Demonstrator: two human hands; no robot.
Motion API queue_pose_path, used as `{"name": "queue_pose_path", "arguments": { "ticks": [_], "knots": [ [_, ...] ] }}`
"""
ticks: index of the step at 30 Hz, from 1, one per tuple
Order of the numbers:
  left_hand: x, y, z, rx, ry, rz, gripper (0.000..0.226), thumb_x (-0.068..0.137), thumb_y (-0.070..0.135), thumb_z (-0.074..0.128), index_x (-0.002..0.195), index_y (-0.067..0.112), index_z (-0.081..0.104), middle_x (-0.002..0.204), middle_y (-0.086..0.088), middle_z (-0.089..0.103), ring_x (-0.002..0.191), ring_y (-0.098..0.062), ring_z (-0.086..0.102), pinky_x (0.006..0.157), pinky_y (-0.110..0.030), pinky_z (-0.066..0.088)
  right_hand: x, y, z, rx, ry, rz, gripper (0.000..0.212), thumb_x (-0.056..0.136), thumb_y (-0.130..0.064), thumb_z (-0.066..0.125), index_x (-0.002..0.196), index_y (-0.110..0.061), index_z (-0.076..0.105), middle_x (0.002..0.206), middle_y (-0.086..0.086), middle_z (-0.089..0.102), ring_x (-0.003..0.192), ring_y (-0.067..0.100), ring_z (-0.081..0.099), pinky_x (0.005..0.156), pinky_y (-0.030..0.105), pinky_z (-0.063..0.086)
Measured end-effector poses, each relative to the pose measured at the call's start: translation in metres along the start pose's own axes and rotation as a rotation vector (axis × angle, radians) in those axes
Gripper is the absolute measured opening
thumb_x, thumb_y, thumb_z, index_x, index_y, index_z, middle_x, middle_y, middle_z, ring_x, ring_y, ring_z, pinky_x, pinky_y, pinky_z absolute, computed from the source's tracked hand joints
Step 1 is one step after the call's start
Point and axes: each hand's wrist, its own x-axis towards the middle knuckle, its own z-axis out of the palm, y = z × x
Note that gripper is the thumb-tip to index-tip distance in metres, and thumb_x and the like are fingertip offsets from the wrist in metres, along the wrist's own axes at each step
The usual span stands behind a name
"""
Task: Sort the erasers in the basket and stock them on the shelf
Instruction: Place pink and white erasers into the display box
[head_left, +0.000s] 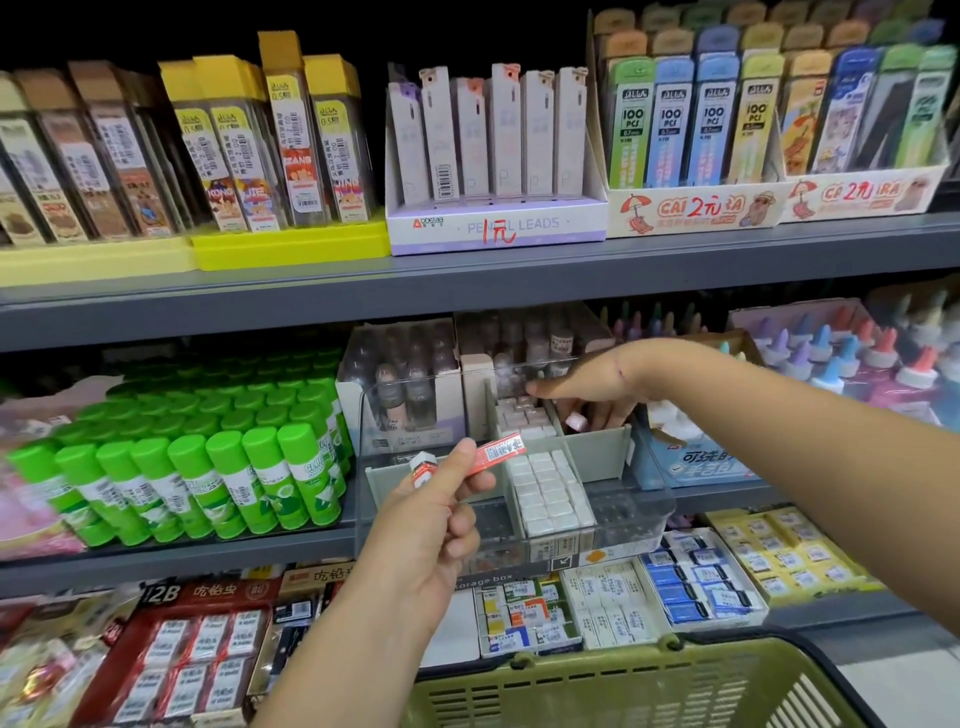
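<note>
My left hand (441, 514) is raised in front of the middle shelf and pinches two red-sleeved erasers: one (423, 469) near the thumb, one (498, 451) sticking out to the right with its barcode showing. A clear storage box (644, 499) with grey dividers stands on that shelf. Its middle compartment holds several white erasers (545, 491), with pale pink ones (522, 410) behind. My right hand (587, 395) reaches into the box's back right compartment, thumb spread, fingers bent down, nothing visible in it. The olive-green basket (623, 686) is at the bottom; its contents are hidden.
Green glue sticks (208, 467) fill the shelf left of the box. Glue bottles (857, 358) stand to the right. Below lie boxed erasers in red (208, 649), white (602, 608), blue (696, 582) and yellow (784, 561). Pencil-lead boxes (493, 156) line the top shelf.
</note>
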Motion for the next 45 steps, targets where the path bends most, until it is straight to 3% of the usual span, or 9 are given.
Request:
{"name": "queue_pose_path", "arguments": {
  "ticks": [4,7,13,18,21,23,26,33,45],
  "knots": [
    [-0.002,0.001,0.000,0.012,-0.006,-0.006,0.017,0.081,0.025,0.068,0.086,0.009,0.064,0.066,-0.004,0.065,0.033,-0.004,0.035,0.027,-0.014,0.024,-0.012,0.015,-0.020,-0.049,0.065,-0.115,0.016,0.091,-0.030,0.061,0.102,-0.018,0.059,0.080,0.000,0.067,0.056,-0.002,0.066,0.044,0.011,0.047],
    [-0.004,0.001,0.002,0.006,-0.003,-0.011,0.016,0.082,0.024,0.067,0.086,0.009,0.064,0.065,-0.005,0.065,0.032,-0.004,0.035,0.027,-0.014,0.023,-0.011,0.026,-0.027,0.033,0.134,-0.168,0.018,0.091,-0.018,0.063,0.107,-0.026,0.061,0.082,-0.002,0.074,0.071,0.004,0.070,0.065,0.028,0.052],
    [-0.004,0.000,0.003,0.016,0.004,-0.016,0.016,0.081,0.024,0.068,0.084,0.009,0.063,0.065,-0.004,0.065,0.033,-0.004,0.034,0.027,-0.013,0.023,-0.023,0.030,-0.024,0.010,0.356,-0.315,0.020,0.087,-0.021,0.067,0.107,-0.024,0.066,0.080,-0.007,0.066,0.060,-0.001,0.056,0.033,0.005,0.032],
    [-0.003,0.000,0.002,0.009,0.004,-0.021,0.017,0.079,0.024,0.068,0.083,0.009,0.063,0.065,-0.005,0.065,0.032,-0.003,0.034,0.027,-0.013,0.023,-0.024,0.035,-0.022,0.181,0.329,-0.327,0.024,0.095,-0.030,0.055,0.117,-0.022,0.054,0.102,-0.006,0.062,0.078,0.002,0.060,0.041,0.011,0.043],
    [-0.003,-0.001,0.003,0.016,0.000,-0.023,0.021,0.073,0.026,0.070,0.084,0.009,0.063,0.066,-0.005,0.065,0.032,-0.004,0.034,0.027,-0.014,0.024,-0.021,0.038,-0.017,0.438,0.251,-0.390,0.031,0.095,-0.019,0.055,0.121,-0.004,0.054,0.109,0.011,0.063,0.093,0.023,0.065,0.078,0.025,0.056],
    [-0.003,-0.001,0.003,0.016,0.000,-0.024,0.024,0.070,0.027,0.070,0.084,0.009,0.063,0.066,-0.005,0.065,0.032,-0.003,0.034,0.027,-0.014,0.024,-0.018,0.040,-0.016,0.293,0.317,-0.426,0.028,0.088,-0.016,0.065,0.114,-0.005,0.063,0.103,0.009,0.066,0.095,0.023,0.062,0.090,0.029,0.051],
    [-0.002,-0.001,0.003,0.015,0.000,-0.029,0.024,0.070,0.027,0.070,0.084,0.009,0.063,0.065,-0.004,0.065,0.032,-0.003,0.035,0.026,-0.014,0.024,-0.011,0.038,-0.018,-0.114,0.518,-0.344,0.022,0.080,-0.025,0.074,0.101,-0.022,0.070,0.095,-0.004,0.067,0.082,0.011,0.059,0.064,0.005,0.041],
    [-0.001,-0.002,0.003,0.006,0.005,-0.036,0.025,0.068,0.027,0.070,0.084,0.010,0.061,0.064,-0.004,0.064,0.031,-0.003,0.034,0.026,-0.013,0.023,0.018,0.027,-0.002,-0.647,0.657,-0.375,0.019,0.083,-0.024,0.065,0.102,-0.021,0.065,0.107,0.003,0.067,0.097,0.024,0.061,0.071,0.022,0.038],
    [-0.002,-0.002,0.004,0.009,0.003,-0.041,0.024,0.067,0.027,0.070,0.081,0.010,0.061,0.064,-0.004,0.064,0.031,-0.003,0.034,0.026,-0.013,0.023,0.030,0.040,0.007,-0.767,0.807,-0.406,0.016,0.081,-0.031,0.066,0.095,-0.024,0.059,0.104,0.002,0.061,0.100,0.024,0.056,0.077,0.028,0.026]
  ]
}}
